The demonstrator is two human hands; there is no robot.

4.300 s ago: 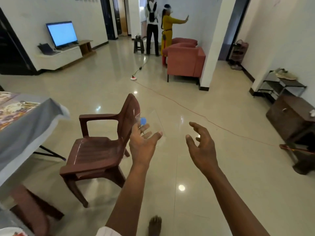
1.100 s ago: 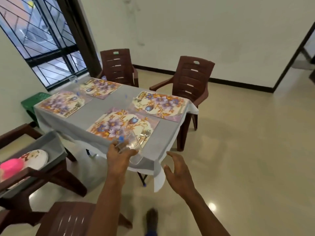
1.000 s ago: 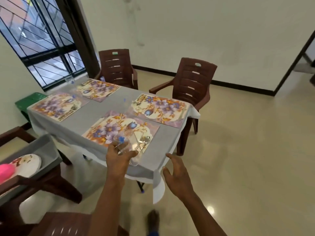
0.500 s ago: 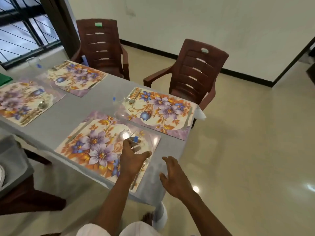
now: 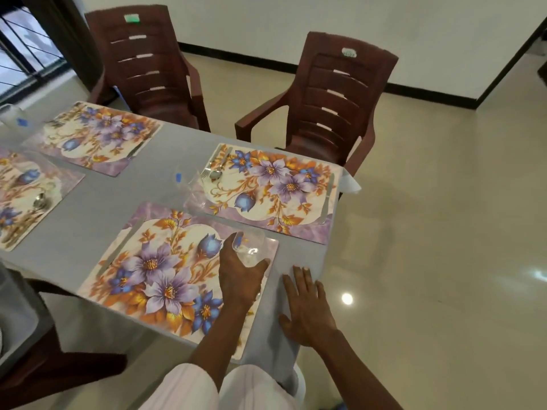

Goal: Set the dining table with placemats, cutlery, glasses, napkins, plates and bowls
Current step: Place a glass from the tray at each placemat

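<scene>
My left hand [image 5: 239, 276] grips a clear glass [image 5: 250, 250] with a small blue sticker, held at the far right corner of the nearest floral placemat [image 5: 165, 273]. My right hand [image 5: 307, 309] hovers flat with spread fingers over the grey tablecloth [image 5: 165, 161] at the table's right edge, holding nothing. A knife [image 5: 118, 247] lies along the near mat's left side. The far right placemat [image 5: 266, 187] carries a fork and spoon [image 5: 214, 167] and a knife [image 5: 327, 199], with another clear glass [image 5: 189, 187] at its left corner.
Two more placemats [image 5: 94, 137] lie on the left, with a glass [image 5: 13, 118] at the far left corner. Two brown plastic chairs [image 5: 334, 105] stand behind the table. A grey tray [image 5: 17, 318] sits on a chair at lower left. Glossy floor lies to the right.
I walked up to the table carrying the glass. My left hand has lowered it to the near mat's far right corner, and my right hand moved over the table's edge.
</scene>
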